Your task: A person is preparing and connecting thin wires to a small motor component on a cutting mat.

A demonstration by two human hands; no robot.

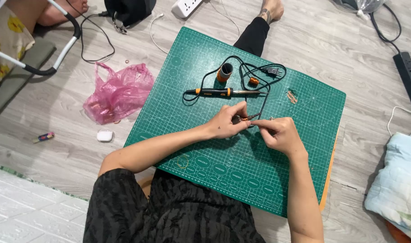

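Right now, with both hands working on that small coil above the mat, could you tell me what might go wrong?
1. The soldering iron lies flat on the cutting mat, just beyond both hands; if hot, its tip could scorch the mat or a finger.
2. Its black cord loops close to the left hand and right hand; a snag might drag the iron.
3. The small copper coil is pinched only at the fingertips, so it may slip.

Small coppery piece [244, 119] pinched between left hand [225, 123] and right hand [279, 133]: too small to identify, mostly covered by fingertips. Tiny brown bits [291, 96] on green cutting mat [259, 148]: kind unreadable. Mat's near edge hidden behind right forearm. Black power strip [410, 78] cut by right frame edge; white power strip [186, 6] cut by top edge.
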